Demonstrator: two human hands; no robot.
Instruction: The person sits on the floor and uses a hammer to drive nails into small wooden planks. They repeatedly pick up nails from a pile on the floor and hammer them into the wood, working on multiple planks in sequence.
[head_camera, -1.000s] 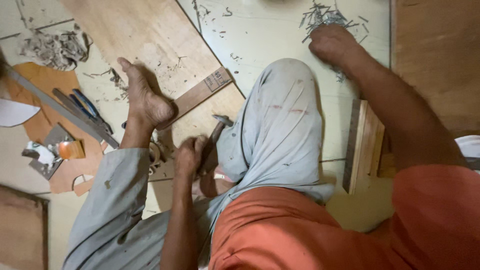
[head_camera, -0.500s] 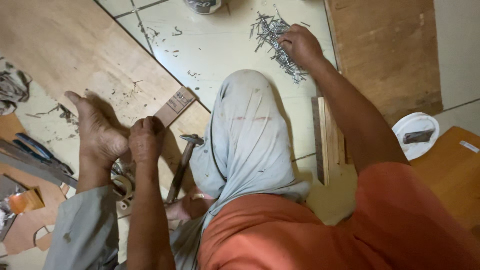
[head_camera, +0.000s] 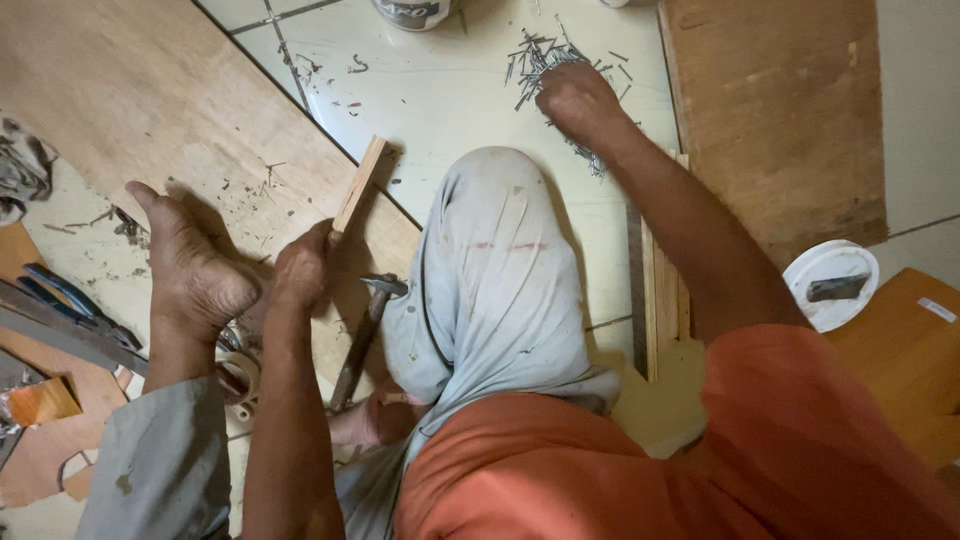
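Head view, looking down at a person seated on a tiled floor (head_camera: 450, 90). Left hand (head_camera: 303, 268) is closed around the near end of a narrow wooden strip (head_camera: 360, 185), which lies slanted across the edge of a large plywood sheet (head_camera: 120, 100). Right hand (head_camera: 578, 100) reaches out to a loose pile of nails (head_camera: 545, 55) on the tile, fingers curled down into them; whether it has pinched one yet I cannot tell. A hammer (head_camera: 365, 325) rests beside the left forearm, head near the strip, handle pointing back toward the body. A bare foot (head_camera: 190, 265) sits on the plywood. Pliers (head_camera: 65, 300) lie to the left; a white lid (head_camera: 830, 280) and stacked wood slats (head_camera: 660, 290) lie to the right. Judgement: strip looks light and stiff, easily steadied at one end; nails are small, slippery, best pinched singly by the shank.
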